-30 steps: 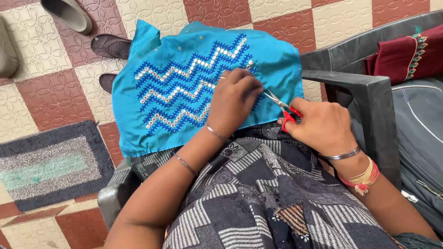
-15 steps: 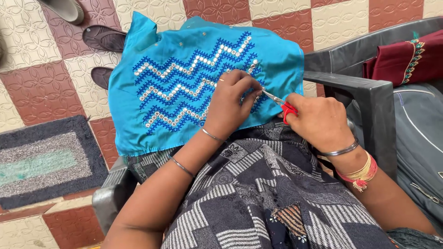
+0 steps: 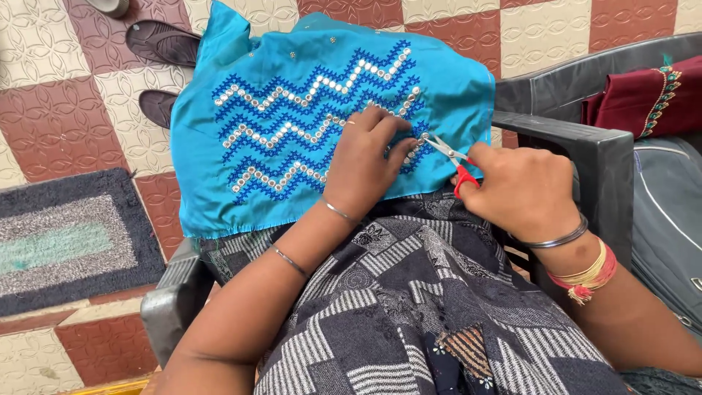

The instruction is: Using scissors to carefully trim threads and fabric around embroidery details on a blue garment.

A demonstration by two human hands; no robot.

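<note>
1. Turquoise blouse cloth point(image 3: 292, 66) lies spread over the person's lap, far edge hanging toward the tiled floor point(image 3: 51, 110). It carries rows of dark-blue zigzag embroidery point(image 3: 307, 124) set with small silver mirror pieces.
2. Left hand point(image 3: 362, 164) rests flat on the embroidery at its right end, fingers curled and pressing the cloth down; it grips nothing apart from the fabric under it.
3. Right hand point(image 3: 523, 190) is closed around the red handles of small scissors point(image 3: 447, 155). Blades point left, slightly parted, tips touching the cloth just beside the left fingertips.
4. Progress, judged: the zigzag rows look complete across the panel, so the stitching appears done. What remains seems to be trimming at the right end of the pattern. No loose thread is clear enough to confirm; too small to tell.
5. Surroundings: dark plastic chair arm point(image 3: 585, 146) to the right, maroon cloth point(image 3: 643, 95) on the neighbouring seat, grey striped mat point(image 3: 66, 234) at left, sandals point(image 3: 161, 44) far left on the floor.
</note>
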